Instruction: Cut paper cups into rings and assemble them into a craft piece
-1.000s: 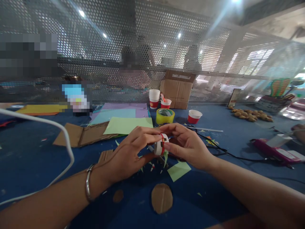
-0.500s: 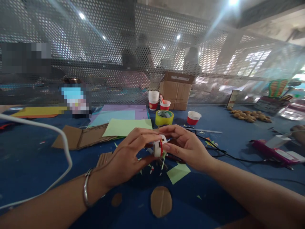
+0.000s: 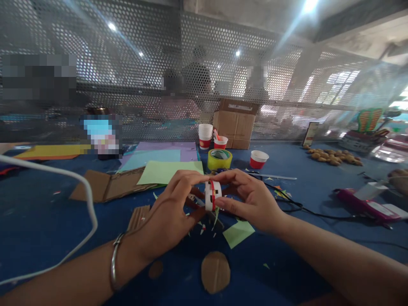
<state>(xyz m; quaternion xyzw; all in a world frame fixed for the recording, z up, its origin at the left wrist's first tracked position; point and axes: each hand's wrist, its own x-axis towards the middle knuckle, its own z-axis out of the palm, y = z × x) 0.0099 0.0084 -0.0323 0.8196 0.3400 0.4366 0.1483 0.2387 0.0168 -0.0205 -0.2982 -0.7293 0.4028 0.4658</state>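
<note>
A small white ring-shaped piece point(image 3: 213, 195) with a red band and dark marks is held upright between both hands. My left hand point(image 3: 174, 212), with a silver bangle at its wrist, grips its left side with fingertips and thumb. On the other side, my right hand point(image 3: 250, 199) has its thumb against the red band and its fingers curled behind. A green paper sliver hangs just below the piece. Paper scraps and a partly hidden tool lie beneath the hands. A round cardboard disc point(image 3: 215, 272) lies nearer to me.
Green paper point(image 3: 172, 171), folded cardboard point(image 3: 106, 187), yellow tape point(image 3: 219, 160), a red-white cup point(image 3: 259, 159) and stacked cups point(image 3: 205, 136) lie beyond. A purple glue gun point(image 3: 369, 205) with black cable is right; a white cable point(image 3: 91, 199) curves at left.
The white piece has turned slightly and moved a little left between my fingers, showing more of its rim. Both hands keep their hold and the view has tilted slightly.
</note>
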